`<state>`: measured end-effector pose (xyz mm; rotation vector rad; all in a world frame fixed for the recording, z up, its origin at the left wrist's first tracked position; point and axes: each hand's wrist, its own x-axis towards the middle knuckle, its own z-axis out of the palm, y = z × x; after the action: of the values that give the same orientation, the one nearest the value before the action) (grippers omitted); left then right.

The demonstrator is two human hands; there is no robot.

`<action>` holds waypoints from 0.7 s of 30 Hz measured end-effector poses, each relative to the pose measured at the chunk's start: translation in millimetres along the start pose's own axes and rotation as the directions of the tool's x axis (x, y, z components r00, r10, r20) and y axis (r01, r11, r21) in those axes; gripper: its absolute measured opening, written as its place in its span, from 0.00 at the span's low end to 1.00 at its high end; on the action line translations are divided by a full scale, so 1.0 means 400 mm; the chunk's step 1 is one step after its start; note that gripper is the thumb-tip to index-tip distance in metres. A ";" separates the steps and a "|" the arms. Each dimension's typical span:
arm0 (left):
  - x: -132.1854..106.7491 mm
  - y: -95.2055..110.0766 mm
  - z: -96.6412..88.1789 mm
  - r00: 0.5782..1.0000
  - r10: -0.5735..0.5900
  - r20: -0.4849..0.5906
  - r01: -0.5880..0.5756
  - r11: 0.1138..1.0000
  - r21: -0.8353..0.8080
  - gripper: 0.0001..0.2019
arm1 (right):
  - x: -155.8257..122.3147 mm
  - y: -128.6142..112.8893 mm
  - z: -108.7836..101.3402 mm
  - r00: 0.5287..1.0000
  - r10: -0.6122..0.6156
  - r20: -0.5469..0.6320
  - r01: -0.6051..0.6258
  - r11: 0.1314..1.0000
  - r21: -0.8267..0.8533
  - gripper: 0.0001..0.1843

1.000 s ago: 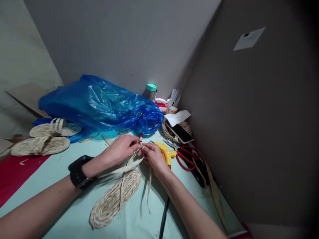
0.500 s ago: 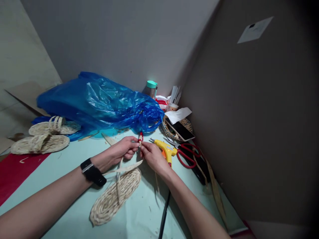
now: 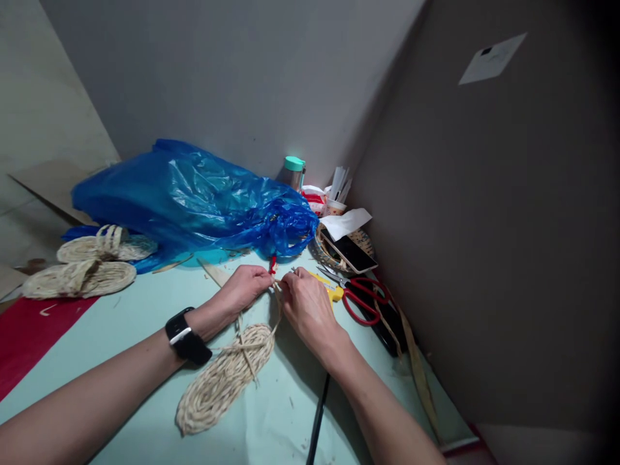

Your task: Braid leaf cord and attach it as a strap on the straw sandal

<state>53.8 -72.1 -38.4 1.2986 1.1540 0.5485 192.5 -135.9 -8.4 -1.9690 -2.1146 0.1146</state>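
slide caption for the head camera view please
Left hand and right hand hold pale strips beyond a woven sole, near red-handled scissors.

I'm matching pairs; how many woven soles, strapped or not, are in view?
3: the sole nearest the camera, the front slipper at far left, the rear slipper behind it. The blue bag may hide others.

Dim light, blackened right edge
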 end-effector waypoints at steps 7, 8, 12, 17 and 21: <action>-0.010 -0.006 -0.005 1.000 0.021 0.001 -0.021 1.000 -0.013 0.14 | -0.037 -0.065 0.008 0.996 -0.067 0.062 0.069 0.997 -0.030 0.17; -0.009 -0.008 -0.009 1.000 0.019 0.011 -0.019 1.000 -0.017 0.14 | -0.040 -0.068 0.009 0.994 -0.085 0.071 0.086 0.996 -0.019 0.18; 0.003 -0.016 -0.025 0.999 0.016 0.047 -0.015 1.000 -0.019 0.12 | -0.035 -0.052 0.002 0.995 -0.098 0.036 0.095 0.992 0.081 0.14; 0.020 -0.028 -0.037 0.993 0.035 0.117 -0.036 0.999 0.002 0.10 | 0.003 -0.006 0.010 0.998 0.058 0.012 -0.059 0.949 0.310 0.15; 0.026 -0.033 -0.043 0.985 0.054 0.161 -0.067 0.995 0.073 0.11 | 0.030 0.007 0.049 0.994 0.045 0.102 -0.089 0.871 0.483 0.16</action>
<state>39.1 -58.8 -51.9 1.4223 1.0146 0.4389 189.8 -121.8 -26.3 -1.7497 -1.8259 0.6894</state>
